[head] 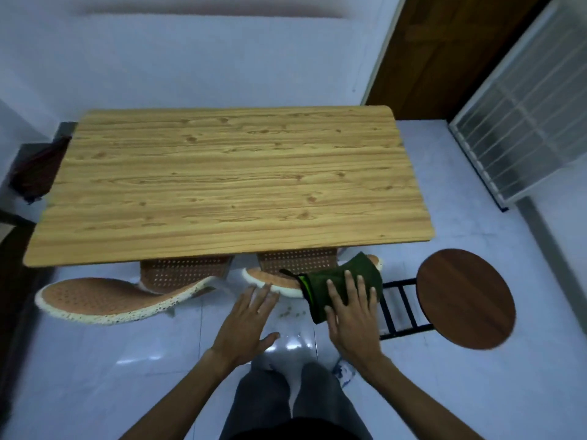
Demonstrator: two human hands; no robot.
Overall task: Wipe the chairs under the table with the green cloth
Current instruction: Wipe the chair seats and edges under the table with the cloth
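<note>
A person's right hand (352, 308) lies flat, fingers spread, pressing the green cloth (341, 285) over the top rail of the right chair (270, 277). The left hand (251, 315) is open too, its fingertips on the same rail just left of the cloth, gripping nothing. To do the stroke well, the left hand looks best used as a brace while the right draws the cloth along the curved rail with even pressure — the palm down, so the fabric does not bunch or slide off the edge. Crumbs (287, 312) lie on the floor below the rail. Beside it, to the left, a second chair (104, 298) waits, both tucked under the table (228, 182); the perforated backs will likely need a lower reach. A round stool (465, 298) stands at right — not under the table.
</note>
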